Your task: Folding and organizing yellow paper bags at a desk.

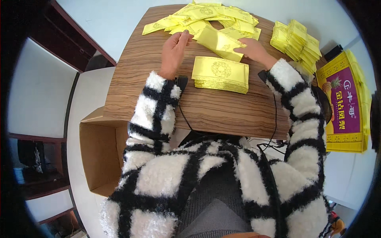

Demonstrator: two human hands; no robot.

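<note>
My right hand (pixel 254 50) grips the right end of a flat yellow paper packet (pixel 220 43), which is held at a slant above the table. Near the packet's left end is my left hand (pixel 174 49), its fingers curled together and thumb up; a small gap shows between it and the packet. Just below both hands lies a neat stack of the same packets (pixel 220 73), the top one bearing a round printed emblem. Beyond my hands, a loose heap of yellow packets (pixel 206 14) spreads across the table's far end.
Bundled stacks of yellow packets (pixel 295 41) stand at the far right of the wood-grain table (pixel 139 75). A yellow and purple carton (pixel 345 107) is beside the table's right edge. On the floor at left sits an open cardboard box (pixel 101 150). Black cables (pixel 275 119) hang from both wrists.
</note>
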